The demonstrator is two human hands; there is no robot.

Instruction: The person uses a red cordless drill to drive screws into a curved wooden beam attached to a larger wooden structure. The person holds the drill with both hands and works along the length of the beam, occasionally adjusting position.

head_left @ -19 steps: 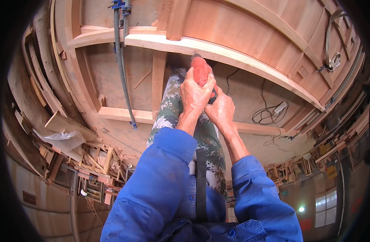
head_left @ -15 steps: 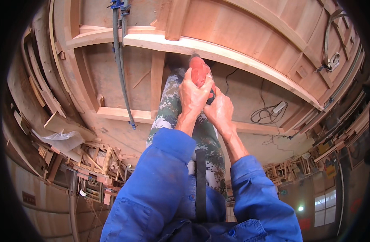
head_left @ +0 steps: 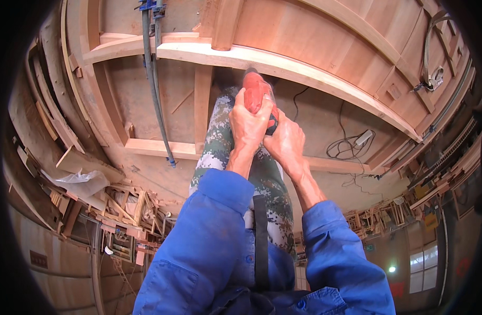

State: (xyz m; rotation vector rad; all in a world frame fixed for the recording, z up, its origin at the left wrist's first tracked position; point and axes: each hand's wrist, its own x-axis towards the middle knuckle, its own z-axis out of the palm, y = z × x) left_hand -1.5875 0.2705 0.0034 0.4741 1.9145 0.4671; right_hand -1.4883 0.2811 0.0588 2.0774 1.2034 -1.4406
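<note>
A red power drill [head_left: 256, 90] is held out in front of me, its dark nose at the near edge of a pale wooden beam [head_left: 304, 73]. My left hand [head_left: 247, 125] is closed round the drill's body. Behind it, my right hand [head_left: 286, 140] is closed round the rear grip, fingers wrapped under the dark lower part. Whether a bit has entered the wood is hidden at the contact point. A short upright timber [head_left: 226, 26] meets the beam just left of the drill.
A long bar clamp [head_left: 156, 94] crosses the frame on the left. Large wooden panels [head_left: 314, 31] lie beyond the beam. A coiled cord with a white power strip [head_left: 363, 138] rests on the floor at right. Scrap wood [head_left: 130, 207] and plastic sheeting [head_left: 83, 182] sit at left.
The beam, clamp and drill appear slightly further left and up in the picture. Both hands keep their hold on the drill, its nose still at the beam's edge.
</note>
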